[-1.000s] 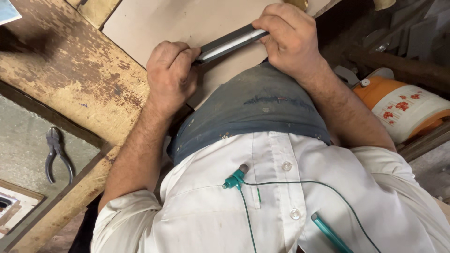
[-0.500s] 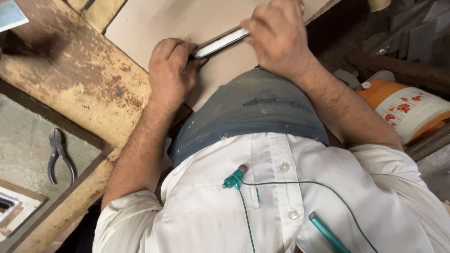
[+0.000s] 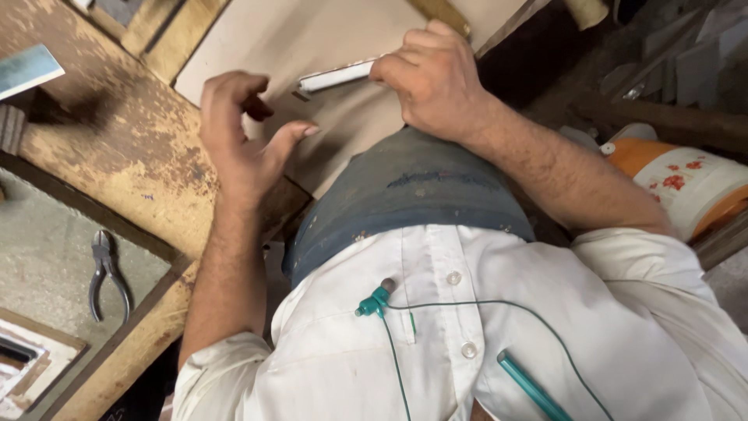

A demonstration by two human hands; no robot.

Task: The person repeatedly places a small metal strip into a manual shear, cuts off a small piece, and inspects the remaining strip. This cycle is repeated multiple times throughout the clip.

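A thin silvery metal strip (image 3: 336, 76) lies across a light brown flat board (image 3: 312, 39) on the worn wooden workbench (image 3: 117, 148). My right hand (image 3: 432, 78) is closed over the strip's right end and holds it down on the board. My left hand (image 3: 241, 140) hovers just left of the strip's free end, fingers spread and curled, holding nothing. The strip's right part is hidden under my right hand.
Grey pliers (image 3: 105, 273) lie on the floor at lower left beside a framed panel (image 3: 23, 366). An orange and white flowered container (image 3: 686, 183) stands at right. A teal earphone cable (image 3: 389, 312) and teal pen (image 3: 538, 390) hang on my white shirt.
My left hand has let go of the strip's left end and lifted away, fingers apart. My right hand still grips the strip, which has shifted up and right.
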